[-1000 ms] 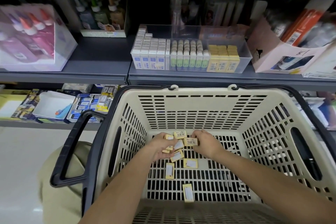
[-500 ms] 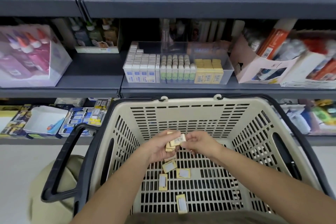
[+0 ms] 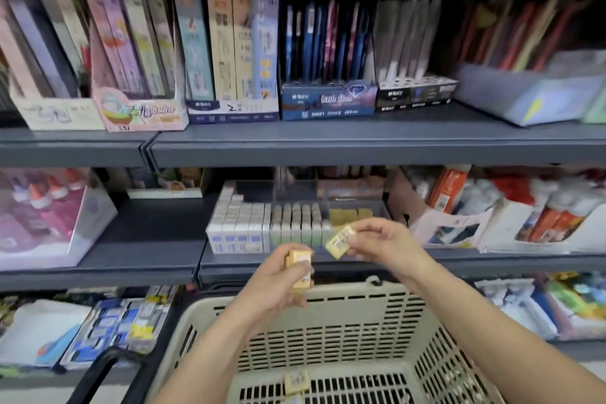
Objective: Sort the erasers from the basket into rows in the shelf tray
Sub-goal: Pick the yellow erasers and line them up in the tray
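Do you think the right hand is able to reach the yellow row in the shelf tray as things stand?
Probably yes: the right hand, pinching a yellow eraser, is just before the yellow row, nothing stands between, and the shelf tray looks open-topped.

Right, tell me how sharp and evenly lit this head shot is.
Head view: motion blur throughout, worst at the side edges; labels on the small yellow erasers in the left hand and right hand are unreadable; the frame's top, above the upper grey metal shelf, is nearly black.
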Action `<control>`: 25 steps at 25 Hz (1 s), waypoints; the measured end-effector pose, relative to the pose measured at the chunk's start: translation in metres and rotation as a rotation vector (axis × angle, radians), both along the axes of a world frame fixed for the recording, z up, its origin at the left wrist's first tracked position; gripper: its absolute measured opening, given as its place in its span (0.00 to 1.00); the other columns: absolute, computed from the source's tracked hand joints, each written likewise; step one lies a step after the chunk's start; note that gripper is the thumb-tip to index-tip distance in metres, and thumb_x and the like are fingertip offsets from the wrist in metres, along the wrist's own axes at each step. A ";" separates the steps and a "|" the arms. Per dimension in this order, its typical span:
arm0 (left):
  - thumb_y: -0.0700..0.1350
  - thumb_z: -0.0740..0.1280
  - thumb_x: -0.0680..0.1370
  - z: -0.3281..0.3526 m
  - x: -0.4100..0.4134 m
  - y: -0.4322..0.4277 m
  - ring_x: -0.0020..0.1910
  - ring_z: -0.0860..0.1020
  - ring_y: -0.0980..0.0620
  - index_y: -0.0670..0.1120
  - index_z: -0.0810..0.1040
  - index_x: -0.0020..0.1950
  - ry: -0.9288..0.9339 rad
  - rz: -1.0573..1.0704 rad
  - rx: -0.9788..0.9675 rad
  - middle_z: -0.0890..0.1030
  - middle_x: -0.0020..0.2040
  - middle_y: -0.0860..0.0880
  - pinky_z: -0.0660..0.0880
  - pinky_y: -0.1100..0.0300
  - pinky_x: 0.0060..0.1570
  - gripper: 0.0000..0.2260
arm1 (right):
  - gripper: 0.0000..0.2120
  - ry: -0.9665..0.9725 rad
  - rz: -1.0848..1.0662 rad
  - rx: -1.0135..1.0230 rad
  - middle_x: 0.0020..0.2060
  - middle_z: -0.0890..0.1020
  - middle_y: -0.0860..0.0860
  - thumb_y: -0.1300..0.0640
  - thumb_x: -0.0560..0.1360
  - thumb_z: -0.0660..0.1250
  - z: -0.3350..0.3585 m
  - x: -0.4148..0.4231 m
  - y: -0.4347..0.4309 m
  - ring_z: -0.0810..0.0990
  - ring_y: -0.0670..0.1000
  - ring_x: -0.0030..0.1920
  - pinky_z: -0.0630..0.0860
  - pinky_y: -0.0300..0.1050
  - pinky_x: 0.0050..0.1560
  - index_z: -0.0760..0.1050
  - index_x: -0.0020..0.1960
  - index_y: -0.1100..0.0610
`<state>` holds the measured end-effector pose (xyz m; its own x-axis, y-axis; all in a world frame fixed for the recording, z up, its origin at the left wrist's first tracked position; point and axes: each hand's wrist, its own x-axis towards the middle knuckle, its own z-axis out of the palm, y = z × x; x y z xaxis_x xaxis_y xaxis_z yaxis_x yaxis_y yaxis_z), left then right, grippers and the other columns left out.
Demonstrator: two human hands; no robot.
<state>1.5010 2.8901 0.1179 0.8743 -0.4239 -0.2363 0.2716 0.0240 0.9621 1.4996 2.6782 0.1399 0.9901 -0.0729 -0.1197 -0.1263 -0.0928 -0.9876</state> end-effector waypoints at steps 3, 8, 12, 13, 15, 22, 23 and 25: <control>0.37 0.64 0.77 0.001 0.012 -0.002 0.48 0.78 0.47 0.49 0.75 0.54 -0.111 0.101 -0.014 0.76 0.52 0.40 0.78 0.60 0.34 0.09 | 0.08 -0.182 -0.177 -0.520 0.46 0.83 0.54 0.62 0.70 0.72 0.016 0.049 -0.009 0.81 0.51 0.47 0.75 0.39 0.50 0.80 0.49 0.58; 0.38 0.66 0.76 -0.012 0.020 0.001 0.48 0.79 0.47 0.50 0.76 0.55 -0.091 0.127 -0.058 0.75 0.53 0.39 0.77 0.60 0.33 0.10 | 0.12 -0.181 -0.110 -1.025 0.56 0.81 0.56 0.57 0.77 0.63 0.014 0.109 -0.015 0.79 0.58 0.55 0.74 0.46 0.55 0.77 0.59 0.53; 0.38 0.66 0.77 -0.015 0.024 0.001 0.49 0.79 0.46 0.50 0.76 0.55 -0.090 0.109 -0.039 0.74 0.56 0.38 0.77 0.59 0.35 0.10 | 0.12 -0.047 -0.003 -1.000 0.58 0.80 0.51 0.55 0.78 0.60 -0.006 0.128 -0.014 0.77 0.55 0.57 0.72 0.44 0.57 0.77 0.58 0.49; 0.38 0.66 0.77 -0.015 0.024 0.001 0.49 0.79 0.46 0.50 0.76 0.55 -0.087 0.105 -0.038 0.74 0.57 0.38 0.77 0.59 0.36 0.10 | 0.11 -0.017 0.030 -0.958 0.58 0.80 0.51 0.54 0.78 0.60 -0.011 0.130 -0.015 0.77 0.54 0.57 0.71 0.44 0.57 0.78 0.57 0.50; 0.38 0.66 0.77 -0.016 0.024 0.002 0.50 0.79 0.46 0.50 0.76 0.56 -0.080 0.103 -0.042 0.74 0.57 0.38 0.77 0.59 0.36 0.10 | 0.13 0.031 0.119 -0.971 0.56 0.80 0.52 0.49 0.79 0.57 -0.013 0.134 -0.017 0.77 0.54 0.55 0.70 0.45 0.55 0.78 0.54 0.52; 0.39 0.68 0.75 -0.015 0.029 -0.006 0.47 0.81 0.49 0.49 0.72 0.57 -0.058 0.133 -0.020 0.77 0.55 0.39 0.78 0.59 0.36 0.12 | 0.20 0.040 0.204 -1.166 0.51 0.81 0.51 0.43 0.80 0.50 -0.014 0.128 -0.013 0.77 0.54 0.53 0.68 0.55 0.64 0.77 0.52 0.51; 0.39 0.68 0.75 -0.014 0.029 -0.007 0.47 0.82 0.49 0.48 0.72 0.57 -0.049 0.145 -0.025 0.78 0.55 0.40 0.78 0.59 0.36 0.12 | 0.19 0.036 0.201 -1.184 0.49 0.81 0.51 0.45 0.80 0.51 -0.011 0.125 -0.010 0.78 0.54 0.51 0.68 0.55 0.64 0.77 0.50 0.52; 0.39 0.68 0.75 -0.011 0.030 -0.009 0.46 0.82 0.49 0.46 0.72 0.57 -0.040 0.156 -0.063 0.80 0.52 0.42 0.78 0.60 0.35 0.12 | 0.16 -0.022 0.165 -1.244 0.53 0.81 0.52 0.48 0.80 0.52 -0.006 0.115 -0.003 0.78 0.55 0.53 0.68 0.53 0.63 0.76 0.57 0.49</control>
<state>1.5311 2.8811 0.1067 0.9389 -0.2948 -0.1776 0.2216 0.1231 0.9673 1.6151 2.6748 0.1338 0.9991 0.0000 -0.0419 -0.0093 -0.9751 -0.2216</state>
